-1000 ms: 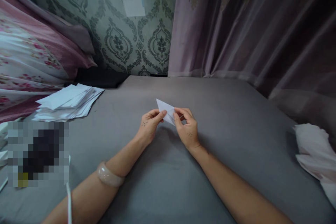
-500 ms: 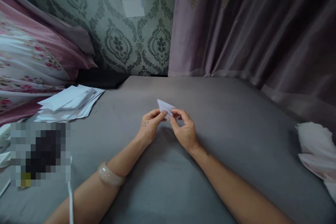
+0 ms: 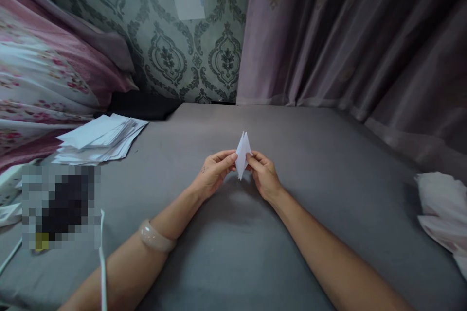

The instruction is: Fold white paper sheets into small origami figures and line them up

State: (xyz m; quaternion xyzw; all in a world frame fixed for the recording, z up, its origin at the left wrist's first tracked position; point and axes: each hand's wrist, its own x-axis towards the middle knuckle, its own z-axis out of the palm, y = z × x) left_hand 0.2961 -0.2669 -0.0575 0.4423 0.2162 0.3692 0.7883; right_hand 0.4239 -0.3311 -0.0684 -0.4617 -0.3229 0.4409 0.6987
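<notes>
Damask wallpaper [image 3: 168,58], mauve curtain [image 3: 272,53] beyond grey cloth [image 3: 310,155]; above cloth, left hand [image 3: 214,172], right hand [image 3: 266,177] pinch slim, split-tipped folded white paper [image 3: 241,158].

The place looked like a room in a home. Ornamental wallpaper [image 3: 168,58] showed at the upper centre of the frame, long mauve curtains [image 3: 270,53] hung at the upper right, and flowered pink-and-white fabric [image 3: 47,73] hung at the left side.
</notes>
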